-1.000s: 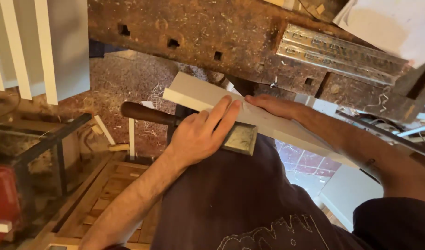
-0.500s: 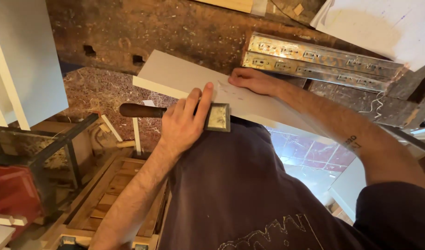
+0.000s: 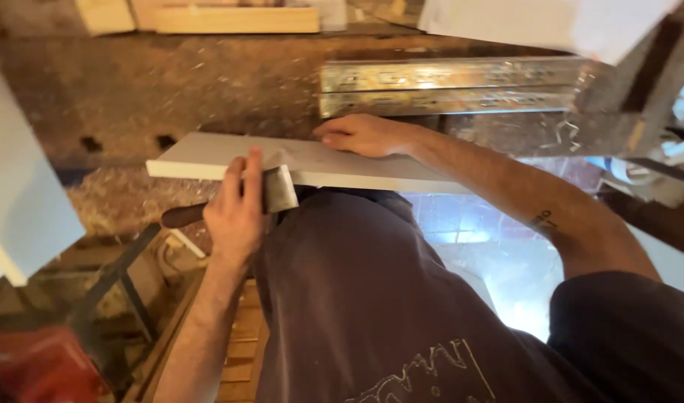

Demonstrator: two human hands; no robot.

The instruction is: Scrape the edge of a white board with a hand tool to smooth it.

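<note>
White board (image 3: pixel 342 160) lying across lap, long way running left to right. Left hand (image 3: pixel 237 209) gripping square tool (image 3: pixel 278 190) with dark handle (image 3: pixel 182 216), pressing it against board's near edge. Right hand (image 3: pixel 364 134) lying flat, fingers spread, on board top, just right of tool. Metal rails (image 3: pixel 446 86) sitting behind.

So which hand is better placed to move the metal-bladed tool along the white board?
The left hand: it already grips the tool against the white board. The right hand lies flat on the board's top, apart from the tool.
</note>
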